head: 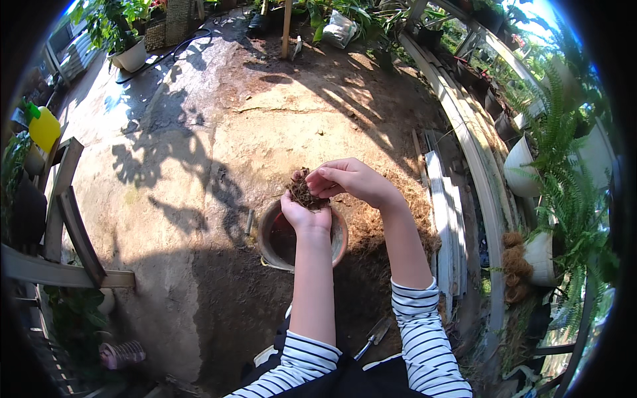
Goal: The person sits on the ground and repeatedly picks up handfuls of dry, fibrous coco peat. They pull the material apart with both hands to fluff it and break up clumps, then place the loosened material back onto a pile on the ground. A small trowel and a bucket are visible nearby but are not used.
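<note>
My left hand is palm up and cupped, holding a heap of brown plant litter. Over that heap my right hand bends in from the right, its fingertips touching or just above the litter; whether it pinches any cannot be told. Below both hands a round pot stands on the ground, its inside dark and partly hidden by my left forearm. Brown coir-like fibre lies loose to the right of the pot. A hand trowel rests on the ground near my body.
Long pale boards lie to the right, beside a wooden rail and potted ferns. A wooden frame stands at left, near a yellow container. At the top are a white pot and a filled plastic bag.
</note>
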Available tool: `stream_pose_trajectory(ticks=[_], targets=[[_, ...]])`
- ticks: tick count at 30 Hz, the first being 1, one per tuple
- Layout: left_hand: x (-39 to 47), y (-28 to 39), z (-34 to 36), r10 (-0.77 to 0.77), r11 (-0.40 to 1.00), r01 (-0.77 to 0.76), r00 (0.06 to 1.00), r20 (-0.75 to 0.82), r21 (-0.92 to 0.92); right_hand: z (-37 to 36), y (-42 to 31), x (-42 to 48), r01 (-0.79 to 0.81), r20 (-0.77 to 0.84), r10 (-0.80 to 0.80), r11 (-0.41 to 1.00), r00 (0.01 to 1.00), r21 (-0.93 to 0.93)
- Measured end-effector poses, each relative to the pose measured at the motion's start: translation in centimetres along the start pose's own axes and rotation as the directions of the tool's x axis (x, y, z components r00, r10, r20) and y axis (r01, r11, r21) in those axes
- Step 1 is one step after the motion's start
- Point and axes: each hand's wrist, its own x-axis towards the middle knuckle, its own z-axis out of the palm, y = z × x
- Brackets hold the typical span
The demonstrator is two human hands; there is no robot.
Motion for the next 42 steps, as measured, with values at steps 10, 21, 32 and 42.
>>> stream_pose_trajectory(ticks=[10, 21, 32, 42], targets=[[0.0, -1.3, 0.4, -0.040, 0.998, 0.036, 0.996, -0.074, -0.055, -0.3, 5.3, -3.8, 0.352, -0.322, -0.205, 0.783, 0.924, 0.513], [-1.6, -5.2, 0.7, 0.019, 0.994, -0.014, 0.999, -0.043, 0.111, 0.2, 8.6, -5.5, 0.205, -0.468, -0.052, 0.937, 0.882, 0.282], [-6.4, -19.2, -5.3, -0.652, 0.684, 0.647, 0.749, -0.115, 0.336, -4.3, 12.5, -22.0, 0.070, -0.888, -0.153, 0.988, 0.434, -0.136], [-13.2, -28.8, -13.2, -0.770, 0.540, 0.686, 0.636, -0.042, 0.489, -0.2, 15.7, -32.9, -0.306, -0.855, -0.451, 0.801, 0.255, -0.514]])
